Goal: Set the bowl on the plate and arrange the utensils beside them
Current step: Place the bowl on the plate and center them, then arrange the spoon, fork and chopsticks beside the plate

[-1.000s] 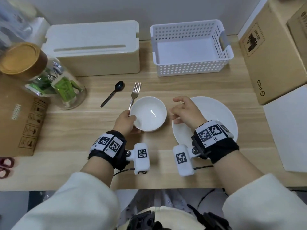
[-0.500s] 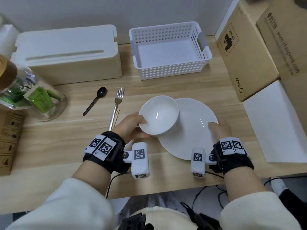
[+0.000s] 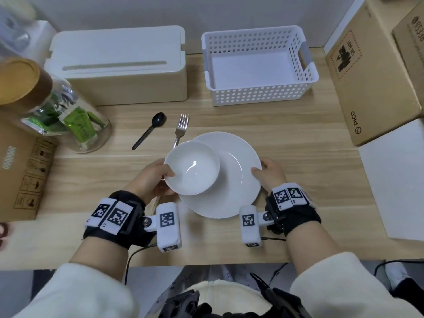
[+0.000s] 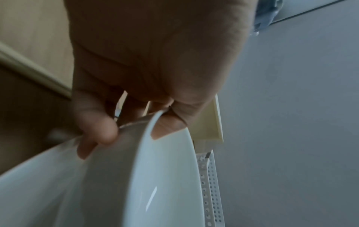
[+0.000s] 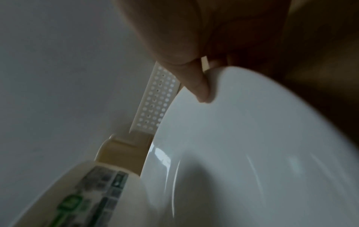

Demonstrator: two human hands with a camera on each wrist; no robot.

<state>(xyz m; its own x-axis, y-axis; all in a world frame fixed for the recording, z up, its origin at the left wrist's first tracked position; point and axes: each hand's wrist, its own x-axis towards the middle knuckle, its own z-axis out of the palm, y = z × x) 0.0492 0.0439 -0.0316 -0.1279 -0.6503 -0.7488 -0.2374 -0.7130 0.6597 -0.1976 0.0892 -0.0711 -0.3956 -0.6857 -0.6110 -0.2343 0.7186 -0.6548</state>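
My left hand (image 3: 158,177) grips the white bowl (image 3: 192,168) by its left rim, thumb inside, fingers underneath (image 4: 97,126). The bowl (image 4: 155,184) is lifted and overlaps the left part of the white plate (image 3: 238,180). My right hand (image 3: 267,173) pinches the plate's right edge, thumb on top of the rim (image 5: 200,87); the plate (image 5: 252,153) lies on the wooden table (image 3: 298,125). A silver fork (image 3: 181,128) lies just beyond the bowl, its handle hidden beneath it. A black spoon (image 3: 150,130) lies slanted to the fork's left.
A white perforated basket (image 3: 257,65) stands at the back right, a white-lidded box (image 3: 119,65) at the back left. A glass jar with green packets (image 3: 57,111) lies at the left. Cardboard boxes (image 3: 371,83) line the right side, another carton (image 3: 20,171) the left.
The left hand has lifted the bowl off the table and carried it right over the plate's left part. The right hand went from beside the bowl to holding the plate's right edge.
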